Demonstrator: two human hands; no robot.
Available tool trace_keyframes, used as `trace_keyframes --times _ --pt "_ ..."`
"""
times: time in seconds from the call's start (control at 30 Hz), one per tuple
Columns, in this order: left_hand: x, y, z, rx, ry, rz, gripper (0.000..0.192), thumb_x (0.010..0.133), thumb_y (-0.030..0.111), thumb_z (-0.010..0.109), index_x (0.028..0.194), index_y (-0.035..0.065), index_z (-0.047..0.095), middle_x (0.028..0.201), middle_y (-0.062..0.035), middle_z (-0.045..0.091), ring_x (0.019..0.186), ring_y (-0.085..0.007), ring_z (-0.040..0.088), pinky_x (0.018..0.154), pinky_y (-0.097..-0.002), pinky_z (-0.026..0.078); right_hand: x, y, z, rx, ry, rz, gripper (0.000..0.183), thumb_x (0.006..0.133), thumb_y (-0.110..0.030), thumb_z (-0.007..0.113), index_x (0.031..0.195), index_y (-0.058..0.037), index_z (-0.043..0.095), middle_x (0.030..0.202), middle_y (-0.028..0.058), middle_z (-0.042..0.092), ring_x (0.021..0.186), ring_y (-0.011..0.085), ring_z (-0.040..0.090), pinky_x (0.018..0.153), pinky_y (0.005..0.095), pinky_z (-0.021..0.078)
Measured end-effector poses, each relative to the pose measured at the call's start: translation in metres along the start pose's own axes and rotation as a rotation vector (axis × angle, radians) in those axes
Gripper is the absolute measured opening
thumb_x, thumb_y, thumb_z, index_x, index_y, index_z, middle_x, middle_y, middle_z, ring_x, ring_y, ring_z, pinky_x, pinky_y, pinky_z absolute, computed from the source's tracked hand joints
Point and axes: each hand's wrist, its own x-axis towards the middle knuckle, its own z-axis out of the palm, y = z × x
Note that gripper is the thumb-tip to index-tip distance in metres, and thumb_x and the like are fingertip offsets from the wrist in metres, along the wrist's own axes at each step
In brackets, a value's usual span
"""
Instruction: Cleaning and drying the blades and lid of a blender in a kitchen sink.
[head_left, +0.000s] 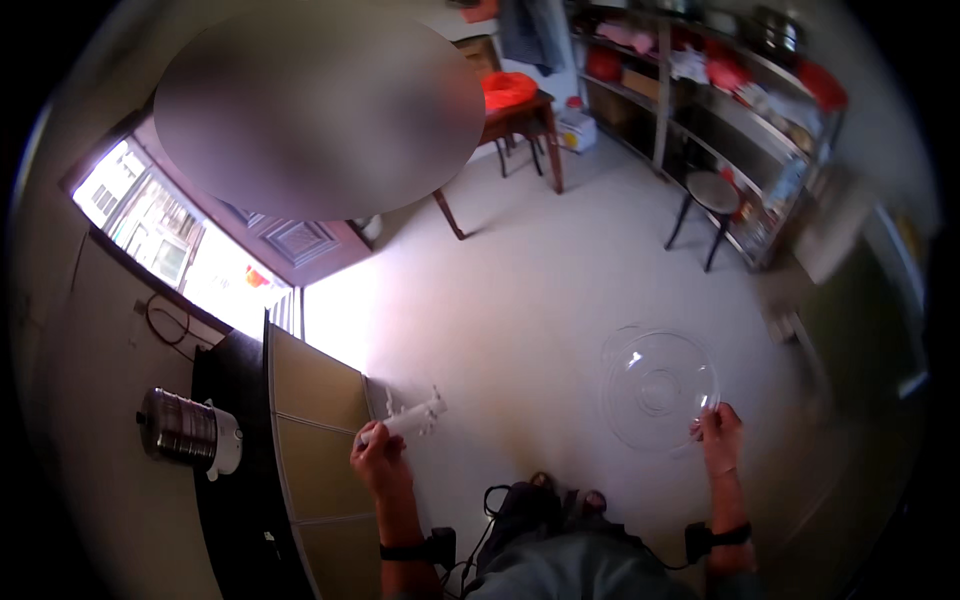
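My left hand (381, 457) grips one end of a white tube-shaped object (412, 418) with small knobs or prongs along its far part; its exact kind cannot be told. To the right, my right hand (720, 433) pinches the lower right rim of a clear, round, transparent dish or lid (660, 382), which shows a ring in its middle. Both things are held in the air above the pale floor, well apart from each other. A black strap with a small box sits on each forearm.
Left, a dark-topped cabinet (322, 450) bears a steamer-like metal pot on a white base (191, 433). An open door (300, 240) stands beyond. Farther off are a wooden table (517, 116), a round stool (712, 193) and a loaded metal shelf (664, 97). Cables hang near my legs.
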Motion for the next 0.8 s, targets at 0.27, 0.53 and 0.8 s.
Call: trace_keyframes --times 0.27,0.53,0.8 --pt "0.115 -0.033 -0.032 -0.156 0.253 0.020 0.017 0.086 0.009 0.070 0.099 0.0003 0.062 0.079 -0.0077 0.062 0.063 -0.0166 0.059 0.055 -0.0273 0.046 0.128 -0.044 0.204 0.113 -0.381 -0.011 0.023 0.099 -0.016 0.055 0.080 -0.0029 0.056 0.067 0.0051 0.062 0.060 0.0098 0.058 0.056 0.0247 0.0471" --pt "0.259 -0.024 0.053 -0.192 0.368 0.074 0.020 0.084 0.005 0.073 0.100 -0.0008 0.063 0.082 -0.0095 0.065 0.060 -0.0201 0.064 0.057 -0.0300 0.054 0.235 -0.119 0.343 0.112 -0.505 -0.037 0.020 0.098 -0.017 0.054 0.082 -0.0050 0.055 0.066 0.0045 0.058 0.057 0.0128 0.056 0.053 0.0247 0.0430" --pt "0.365 -0.005 0.065 -0.112 0.640 0.307 0.016 0.087 0.002 0.069 0.100 -0.0002 0.062 0.084 -0.0092 0.065 0.068 -0.0207 0.066 0.058 -0.0297 0.056 0.375 -0.127 0.502 0.081 -0.652 0.052 0.017 0.094 -0.015 0.055 0.081 -0.0040 0.053 0.066 0.0062 0.059 0.053 0.0131 0.054 0.051 0.0270 0.0441"
